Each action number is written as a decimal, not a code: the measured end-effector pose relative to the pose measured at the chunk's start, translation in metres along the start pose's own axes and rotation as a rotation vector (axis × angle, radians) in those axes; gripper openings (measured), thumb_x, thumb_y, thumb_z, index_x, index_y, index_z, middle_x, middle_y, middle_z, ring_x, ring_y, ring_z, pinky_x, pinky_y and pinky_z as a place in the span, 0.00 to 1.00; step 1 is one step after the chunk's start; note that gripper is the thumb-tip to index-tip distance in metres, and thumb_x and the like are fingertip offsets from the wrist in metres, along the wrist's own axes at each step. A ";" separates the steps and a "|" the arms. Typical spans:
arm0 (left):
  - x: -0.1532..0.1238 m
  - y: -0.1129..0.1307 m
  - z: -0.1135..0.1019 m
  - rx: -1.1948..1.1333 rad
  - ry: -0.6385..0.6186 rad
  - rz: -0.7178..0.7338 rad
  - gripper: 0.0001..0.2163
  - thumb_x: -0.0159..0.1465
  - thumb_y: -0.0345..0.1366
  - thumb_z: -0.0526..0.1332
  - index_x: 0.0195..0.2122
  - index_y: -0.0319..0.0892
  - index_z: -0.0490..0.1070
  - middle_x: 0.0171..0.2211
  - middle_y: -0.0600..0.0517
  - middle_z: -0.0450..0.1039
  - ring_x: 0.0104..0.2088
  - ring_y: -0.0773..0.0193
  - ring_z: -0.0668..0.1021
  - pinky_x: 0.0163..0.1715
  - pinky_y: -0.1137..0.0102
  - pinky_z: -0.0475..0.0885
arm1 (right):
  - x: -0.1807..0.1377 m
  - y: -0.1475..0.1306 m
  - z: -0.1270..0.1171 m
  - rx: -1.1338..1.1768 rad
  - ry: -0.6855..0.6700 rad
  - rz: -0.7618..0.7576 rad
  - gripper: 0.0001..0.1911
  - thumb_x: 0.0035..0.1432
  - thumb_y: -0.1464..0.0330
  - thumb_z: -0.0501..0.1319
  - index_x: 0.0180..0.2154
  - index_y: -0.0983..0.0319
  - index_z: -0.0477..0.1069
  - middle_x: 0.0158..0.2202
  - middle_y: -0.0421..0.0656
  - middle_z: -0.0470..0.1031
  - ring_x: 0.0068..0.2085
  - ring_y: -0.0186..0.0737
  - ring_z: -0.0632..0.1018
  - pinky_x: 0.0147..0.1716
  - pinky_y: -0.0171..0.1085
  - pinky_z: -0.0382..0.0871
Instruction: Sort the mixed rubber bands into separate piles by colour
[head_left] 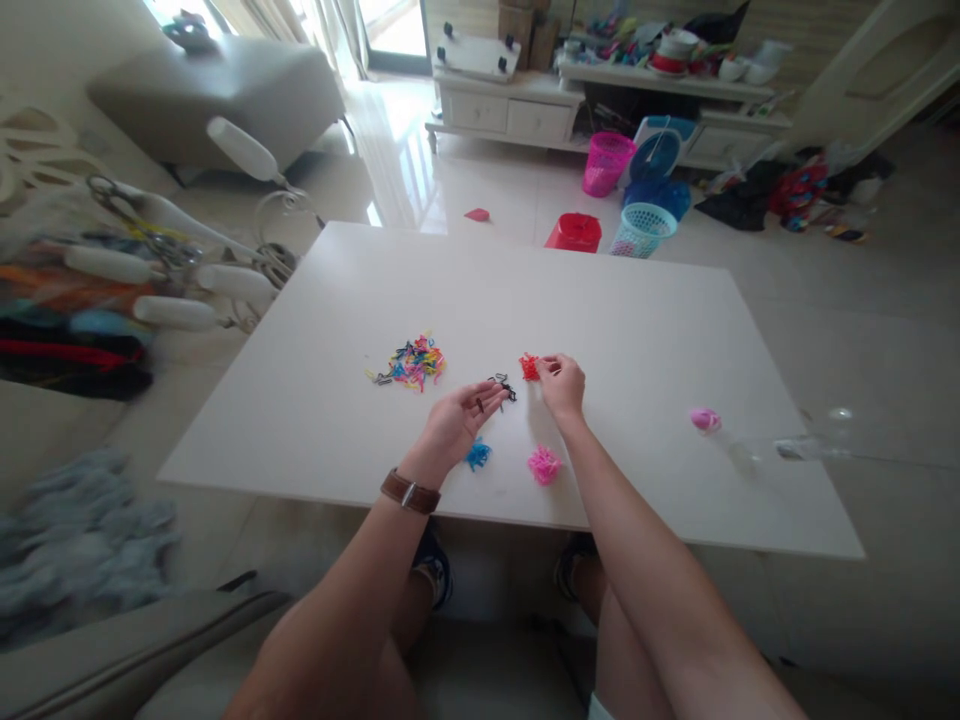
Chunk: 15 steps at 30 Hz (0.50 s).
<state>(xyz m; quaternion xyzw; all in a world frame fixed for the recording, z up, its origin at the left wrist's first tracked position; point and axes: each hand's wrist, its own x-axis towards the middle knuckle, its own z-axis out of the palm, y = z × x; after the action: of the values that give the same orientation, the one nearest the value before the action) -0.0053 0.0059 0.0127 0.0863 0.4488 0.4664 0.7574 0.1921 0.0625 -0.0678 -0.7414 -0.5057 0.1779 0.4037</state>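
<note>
On the white table (645,330) lies a mixed pile of small coloured bands (412,363). My left hand (459,420) is palm up with fingers apart and a small dark band lying on it, beside a little black pile (507,386). My right hand (562,384) has its fingertips pinched at a small red pile (529,367). A blue pile (477,456) and a pink pile (544,465) lie near my wrists. A brown watch strap circles my left wrist.
A pink clump (705,419) and a clear object (795,447) lie at the table's right. Red (574,232), pink (606,163) and blue (642,229) baskets stand on the floor behind. A rack with scissors (161,245) is at the left.
</note>
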 end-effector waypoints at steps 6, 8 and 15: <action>-0.002 0.006 -0.001 -0.043 -0.019 -0.008 0.10 0.62 0.26 0.56 0.40 0.32 0.75 0.43 0.35 0.80 0.47 0.56 0.83 0.51 0.66 0.78 | -0.013 -0.027 -0.006 0.155 -0.068 -0.164 0.16 0.61 0.57 0.62 0.44 0.62 0.74 0.33 0.42 0.75 0.31 0.38 0.74 0.36 0.38 0.71; -0.001 0.005 0.000 -0.037 -0.014 0.019 0.11 0.59 0.21 0.55 0.39 0.32 0.75 0.42 0.37 0.80 0.45 0.59 0.83 0.52 0.67 0.77 | -0.025 -0.044 -0.011 0.211 -0.196 -0.265 0.13 0.63 0.57 0.62 0.38 0.61 0.75 0.31 0.42 0.75 0.31 0.37 0.74 0.35 0.37 0.70; 0.008 -0.002 0.000 0.035 0.064 0.142 0.10 0.58 0.18 0.58 0.37 0.33 0.75 0.37 0.42 0.80 0.39 0.65 0.82 0.49 0.68 0.76 | -0.054 -0.064 -0.020 0.296 -0.484 -0.555 0.05 0.57 0.65 0.69 0.32 0.60 0.78 0.30 0.41 0.75 0.30 0.35 0.73 0.33 0.36 0.69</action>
<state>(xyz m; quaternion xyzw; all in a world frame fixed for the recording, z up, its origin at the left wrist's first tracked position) -0.0028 0.0106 0.0068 0.1162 0.4735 0.5136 0.7061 0.1438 0.0163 -0.0131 -0.4469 -0.7362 0.3028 0.4081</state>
